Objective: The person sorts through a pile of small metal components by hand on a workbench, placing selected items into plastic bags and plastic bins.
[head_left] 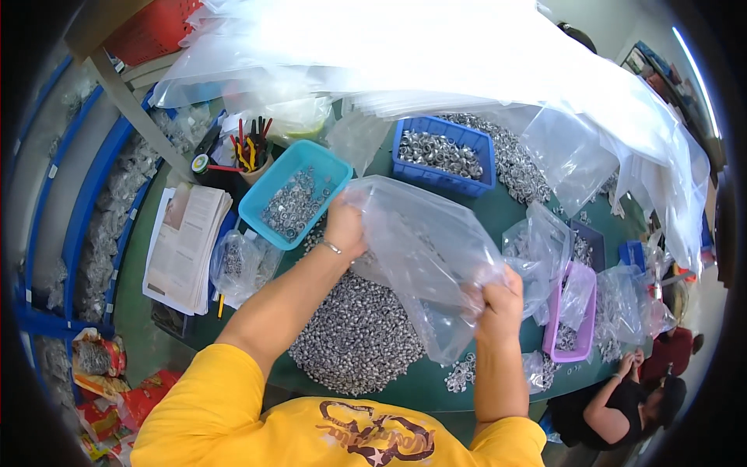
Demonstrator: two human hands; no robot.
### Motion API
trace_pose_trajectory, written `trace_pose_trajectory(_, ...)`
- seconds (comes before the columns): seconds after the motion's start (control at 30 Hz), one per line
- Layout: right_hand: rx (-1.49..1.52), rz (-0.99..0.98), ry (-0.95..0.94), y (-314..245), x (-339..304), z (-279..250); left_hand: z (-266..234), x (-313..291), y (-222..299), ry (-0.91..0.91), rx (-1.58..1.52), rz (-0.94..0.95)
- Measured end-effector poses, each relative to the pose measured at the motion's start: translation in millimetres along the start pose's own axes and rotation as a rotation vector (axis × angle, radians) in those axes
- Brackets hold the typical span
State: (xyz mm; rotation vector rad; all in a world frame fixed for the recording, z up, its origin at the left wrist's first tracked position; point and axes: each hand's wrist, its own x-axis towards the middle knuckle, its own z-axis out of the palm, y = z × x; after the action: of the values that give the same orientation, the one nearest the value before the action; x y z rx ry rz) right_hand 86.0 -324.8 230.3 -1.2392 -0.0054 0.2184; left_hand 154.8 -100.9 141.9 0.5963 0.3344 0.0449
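A large clear plastic bag point(424, 245) is stretched between my two hands above the table. My left hand point(345, 227) grips its left edge near the teal basin. My right hand point(500, 302) is closed on its lower right edge, fingers curled round the film. Whether anything is inside the bag, I cannot tell. Beneath it lies a wide heap of small silvery metal parts point(354, 335), partly covered by the bag and my left forearm. A small scatter of metal rings point(461, 373) lies below my right hand.
Left stand a teal basin point(334, 167) of metal rings, a cup of pliers point(253, 152) and papers point(187, 241). A blue basket point(443, 183) of parts sits behind. Plastic sheets point(373, 54) hang overhead. At right are a purple basket point(554, 311), filled bags point(618, 303) and another person point(615, 412).
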Motion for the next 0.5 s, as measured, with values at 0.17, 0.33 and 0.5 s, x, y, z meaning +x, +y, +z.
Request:
trace_pose_trajectory(0.17,-0.003,-0.276,0.207,-31.9,-47.6,-12.0,38.5,-29.9,-8.5,-0.113,0.034,0.076)
trace_pose_trajectory(0.33,0.021,-0.307,0.155,-23.1,-85.6,-35.8,47.2,-53.2,-19.0,-0.461,0.083,-0.004)
trace_pose_trajectory(0.5,-0.287,0.204,0.07,14.1,-114.6,-94.7,36.5,-79.0,-57.8,-0.255,0.263,-0.278)
